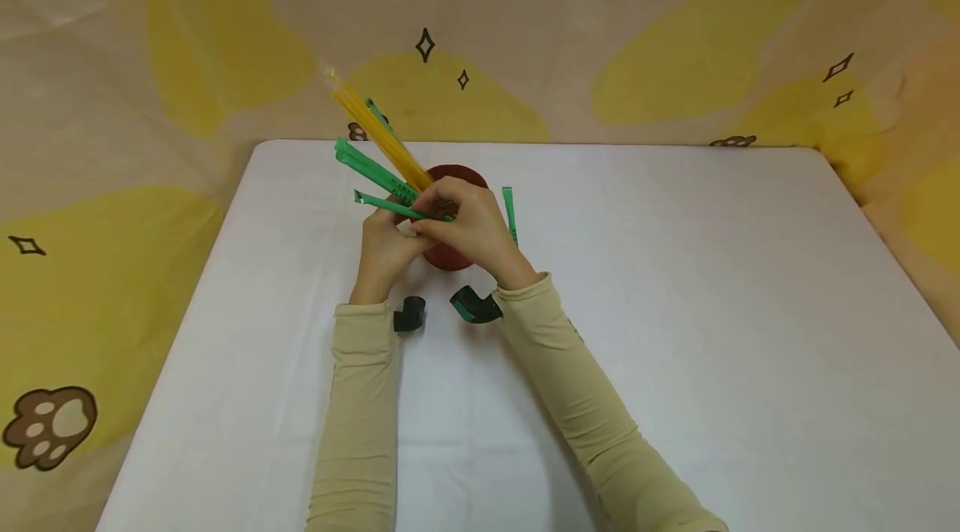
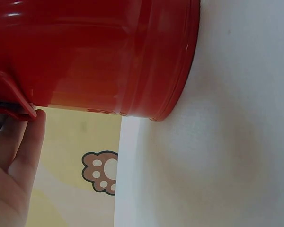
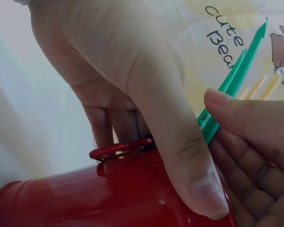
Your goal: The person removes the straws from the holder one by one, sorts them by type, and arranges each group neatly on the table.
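Note:
A red bucket with a ring handle stands near the middle of the white table. My left hand grips it from the left, the thumb laid along its side and fingertips at the ring. Over the rim, my right hand pinches a slim green printed packet between thumb and fingers. Beside it, more green packets and yellow straws in clear wrapping lean up to the left; their lower ends are hidden. Another green packet sticks up at the bucket's right.
The white table stretches out on both sides and toward me. A yellow patterned cloth hangs behind the table and along its left. Black wrist cameras sit at the inner side of both wrists.

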A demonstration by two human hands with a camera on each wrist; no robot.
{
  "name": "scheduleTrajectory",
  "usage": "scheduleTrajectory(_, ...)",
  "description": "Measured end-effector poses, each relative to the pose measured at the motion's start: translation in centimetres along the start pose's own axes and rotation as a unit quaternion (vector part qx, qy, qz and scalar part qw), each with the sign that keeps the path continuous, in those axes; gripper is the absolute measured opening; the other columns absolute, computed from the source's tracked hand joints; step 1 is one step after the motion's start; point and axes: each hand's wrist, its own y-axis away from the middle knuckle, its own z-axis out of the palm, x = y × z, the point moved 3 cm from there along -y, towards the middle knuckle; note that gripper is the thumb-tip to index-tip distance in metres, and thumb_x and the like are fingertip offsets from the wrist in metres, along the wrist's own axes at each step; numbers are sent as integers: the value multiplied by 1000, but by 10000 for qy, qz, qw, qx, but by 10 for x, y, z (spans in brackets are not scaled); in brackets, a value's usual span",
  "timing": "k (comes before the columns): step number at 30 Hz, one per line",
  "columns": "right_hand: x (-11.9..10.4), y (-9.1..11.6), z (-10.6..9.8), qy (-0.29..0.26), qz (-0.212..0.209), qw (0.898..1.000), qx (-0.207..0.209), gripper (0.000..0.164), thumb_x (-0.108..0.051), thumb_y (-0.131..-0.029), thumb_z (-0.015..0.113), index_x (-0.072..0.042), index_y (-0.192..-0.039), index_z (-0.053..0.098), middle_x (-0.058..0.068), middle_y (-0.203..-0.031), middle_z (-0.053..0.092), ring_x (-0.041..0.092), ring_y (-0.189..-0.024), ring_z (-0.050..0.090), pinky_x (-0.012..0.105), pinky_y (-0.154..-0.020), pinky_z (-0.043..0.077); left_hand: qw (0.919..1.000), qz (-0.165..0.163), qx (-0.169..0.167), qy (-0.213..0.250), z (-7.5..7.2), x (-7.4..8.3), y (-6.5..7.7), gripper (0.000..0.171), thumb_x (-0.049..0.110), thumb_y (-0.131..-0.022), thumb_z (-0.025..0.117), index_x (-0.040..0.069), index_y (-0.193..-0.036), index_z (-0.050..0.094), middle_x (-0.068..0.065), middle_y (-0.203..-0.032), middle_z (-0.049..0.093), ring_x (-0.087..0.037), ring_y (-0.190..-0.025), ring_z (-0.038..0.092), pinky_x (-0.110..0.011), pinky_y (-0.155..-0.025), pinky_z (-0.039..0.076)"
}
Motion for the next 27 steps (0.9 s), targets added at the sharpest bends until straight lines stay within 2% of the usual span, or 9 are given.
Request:
scheduleTrajectory(3, 0, 1, 0, 75, -43, 10000, 27, 16, -4, -76, 78, 0, -88, 68, 7, -85, 65, 14, -80, 62, 23, -73, 53, 9999, 83, 19, -72, 0, 0, 0, 39, 3, -74, 78, -5, -109, 63, -18, -107, 66, -27, -101, 59, -40, -93, 46)
scheduleTrajectory(10, 0, 2, 1, 122, -123, 9998, 71, 15, -1, -75, 78, 1, -86, 68, 7, -84, 65, 15, -78, 62, 21, -72, 52, 9985, 503, 64, -201, 0, 4, 1, 39, 0, -72, 78, -10, -107, 62, -22, -103, 66, -31, -95, 60, -42, -86, 49)
scheduleTrajectory(18, 0, 4, 0, 59, -142, 9998, 88, 13, -2, -76, 77, 0, -85, 68, 7, -82, 65, 14, -75, 62, 20, -70, 52, 9972, 713, 73, -210, 0, 3, 2, 40, 1, -72, 80, -10, -106, 62, -21, -103, 66, -31, -94, 61, -42, -84, 50)
scheduleTrajectory(22, -1, 5, -3, -147, -115, 9997, 127, 13, -2, -76, 77, 1, -85, 68, 8, -83, 65, 14, -75, 64, 22, -71, 53, 9972, 720, 48, -194, 1, 3, 3, 42, 1, -73, 79, -8, -108, 60, -20, -104, 65, -30, -97, 61, -40, -89, 49)
scheduleTrajectory(27, -1, 6, -8, -417, -94, 9989, 212, 13, 1, -77, 76, 2, -87, 67, 10, -86, 66, 17, -75, 64, 24, -72, 54, 9984, 560, -43, -82, 2, 2, 3, 54, 7, -73, 81, -4, -120, 57, -16, -115, 63, -28, -106, 59, -39, -95, 47)
